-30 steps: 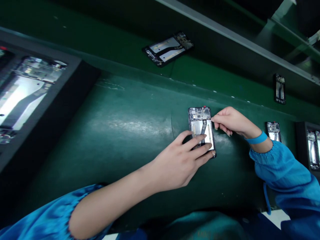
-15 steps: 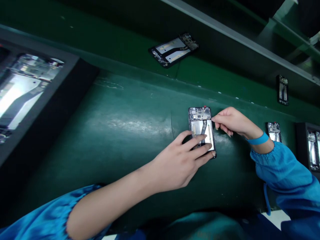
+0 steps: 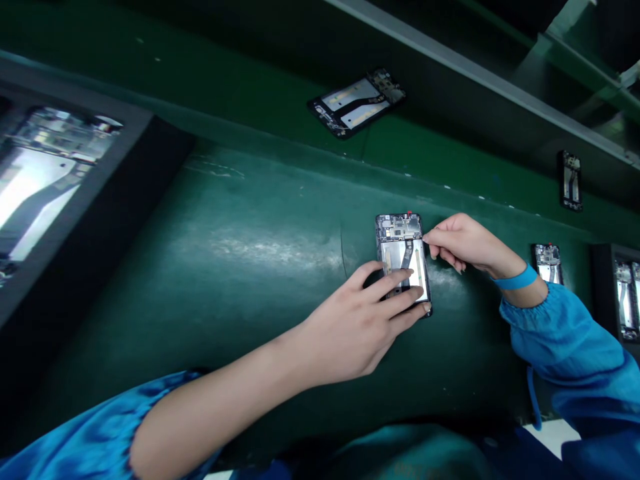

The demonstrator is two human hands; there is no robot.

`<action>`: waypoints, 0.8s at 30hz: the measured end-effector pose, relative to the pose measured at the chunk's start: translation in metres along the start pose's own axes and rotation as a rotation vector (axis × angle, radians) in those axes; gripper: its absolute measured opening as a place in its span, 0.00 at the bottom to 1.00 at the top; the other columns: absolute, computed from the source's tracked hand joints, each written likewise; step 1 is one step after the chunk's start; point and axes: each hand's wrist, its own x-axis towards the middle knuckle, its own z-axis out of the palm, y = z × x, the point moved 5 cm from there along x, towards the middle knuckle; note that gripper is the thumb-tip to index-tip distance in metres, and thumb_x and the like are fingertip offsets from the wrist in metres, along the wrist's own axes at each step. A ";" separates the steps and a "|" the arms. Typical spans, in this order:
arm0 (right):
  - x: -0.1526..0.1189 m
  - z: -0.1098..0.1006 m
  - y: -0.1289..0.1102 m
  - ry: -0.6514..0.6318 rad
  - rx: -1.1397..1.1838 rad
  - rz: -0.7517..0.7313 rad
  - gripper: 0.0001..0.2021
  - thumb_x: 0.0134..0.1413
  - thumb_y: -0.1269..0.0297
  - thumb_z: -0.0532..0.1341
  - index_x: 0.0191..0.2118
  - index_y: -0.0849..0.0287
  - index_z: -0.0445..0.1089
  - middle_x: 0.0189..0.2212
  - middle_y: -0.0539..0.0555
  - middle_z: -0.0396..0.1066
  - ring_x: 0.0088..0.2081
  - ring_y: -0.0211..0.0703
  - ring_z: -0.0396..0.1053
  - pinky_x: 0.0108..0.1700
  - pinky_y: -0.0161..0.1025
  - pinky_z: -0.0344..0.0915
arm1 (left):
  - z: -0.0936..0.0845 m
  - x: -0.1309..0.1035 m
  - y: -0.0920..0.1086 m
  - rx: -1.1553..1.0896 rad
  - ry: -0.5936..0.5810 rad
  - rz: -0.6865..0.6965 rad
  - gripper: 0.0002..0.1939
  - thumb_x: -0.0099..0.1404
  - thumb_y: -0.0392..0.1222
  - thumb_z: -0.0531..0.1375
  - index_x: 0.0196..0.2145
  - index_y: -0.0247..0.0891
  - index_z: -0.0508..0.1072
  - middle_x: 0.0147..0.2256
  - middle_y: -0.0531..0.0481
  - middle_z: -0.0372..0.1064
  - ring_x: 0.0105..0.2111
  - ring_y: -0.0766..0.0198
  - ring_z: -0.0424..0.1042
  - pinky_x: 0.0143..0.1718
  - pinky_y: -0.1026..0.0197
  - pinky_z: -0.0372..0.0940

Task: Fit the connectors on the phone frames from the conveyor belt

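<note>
An opened phone (image 3: 400, 228) lies on the green work surface (image 3: 260, 253), its circuit board at the far end and a dark ribbon running down its silver middle. My left hand (image 3: 365, 317) lies over the phone's near half, fingers spread across it and gripping its sides. At the phone's upper right edge is my right hand (image 3: 460, 241), thumb and forefinger pinched together against the edge by the board. Whatever is between those fingertips is too small to make out. A blue band circles my right wrist.
Another opened phone (image 3: 357, 103) lies tilted on the raised back ledge, and one more (image 3: 571, 180) stands farther right. A further phone (image 3: 549, 261) lies beyond my right wrist. Dark trays with phones are at the left (image 3: 135, 160) and right edge (image 3: 603, 287).
The view has shifted slightly, so the phones on the back ledge appear a little farther right. Both hands and the phone under them hold the same pose.
</note>
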 end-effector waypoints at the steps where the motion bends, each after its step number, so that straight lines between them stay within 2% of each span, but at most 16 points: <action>1: 0.000 0.000 0.000 0.000 0.001 -0.003 0.13 0.56 0.69 0.61 0.20 0.60 0.70 0.09 0.45 0.62 0.10 0.31 0.57 0.12 0.27 0.55 | 0.000 0.000 0.000 0.000 -0.003 -0.003 0.23 0.68 0.43 0.60 0.60 0.45 0.72 0.56 0.51 0.74 0.60 0.47 0.64 0.62 0.42 0.49; 6: 0.001 -0.002 -0.003 -0.004 -0.062 -0.023 0.14 0.56 0.69 0.61 0.20 0.60 0.69 0.09 0.45 0.62 0.10 0.31 0.58 0.12 0.26 0.55 | 0.000 0.001 -0.001 -0.009 -0.009 -0.003 0.23 0.68 0.42 0.60 0.60 0.45 0.73 0.56 0.50 0.74 0.60 0.47 0.64 0.63 0.43 0.50; 12: 0.004 -0.006 -0.004 -0.098 -0.122 -0.054 0.15 0.59 0.67 0.62 0.21 0.60 0.71 0.10 0.47 0.65 0.11 0.32 0.61 0.13 0.27 0.57 | 0.000 0.000 -0.002 -0.026 -0.008 -0.007 0.23 0.68 0.41 0.60 0.60 0.46 0.72 0.56 0.51 0.74 0.61 0.48 0.64 0.62 0.43 0.49; 24: 0.004 -0.006 -0.003 -0.072 -0.109 -0.049 0.15 0.59 0.66 0.62 0.20 0.60 0.70 0.10 0.47 0.65 0.11 0.32 0.61 0.13 0.27 0.58 | 0.001 0.000 -0.001 -0.036 -0.007 -0.006 0.23 0.69 0.41 0.59 0.61 0.45 0.72 0.57 0.51 0.73 0.60 0.47 0.64 0.62 0.42 0.48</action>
